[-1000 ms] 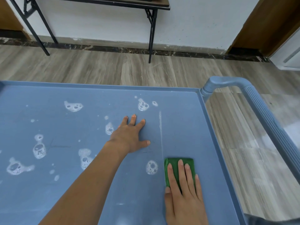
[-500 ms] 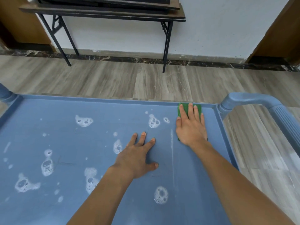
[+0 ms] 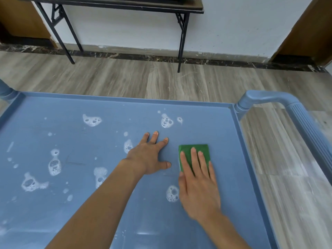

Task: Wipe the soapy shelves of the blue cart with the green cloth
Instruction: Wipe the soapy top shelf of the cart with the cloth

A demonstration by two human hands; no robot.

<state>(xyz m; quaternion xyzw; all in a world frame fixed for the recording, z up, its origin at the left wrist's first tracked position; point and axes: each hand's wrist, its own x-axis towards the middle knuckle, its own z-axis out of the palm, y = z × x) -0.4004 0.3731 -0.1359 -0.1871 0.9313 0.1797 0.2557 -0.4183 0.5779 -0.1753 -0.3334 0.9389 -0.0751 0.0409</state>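
The top shelf of the blue cart (image 3: 212, 112) fills the lower view, dotted with several white soap foam patches (image 3: 167, 120) on its left and middle. My right hand (image 3: 198, 186) lies flat on the folded green cloth (image 3: 195, 150), pressing it onto the shelf's right part. One foam blob (image 3: 172, 193) sits just left of that hand. My left hand (image 3: 150, 155) rests flat on the shelf with fingers spread, just left of the cloth, holding nothing.
The cart's ribbed blue handle (image 3: 303, 123) curves up at the right, and a corner post (image 3: 6, 91) stands at the far left. Beyond lie wood-look floor and a black-legged folding table (image 3: 181, 38) against the white wall.
My right hand has pulled the green cloth back from the shelf's far right edge toward me; a second ago it was nearer still. The streak of soap right of my left hand is gone.
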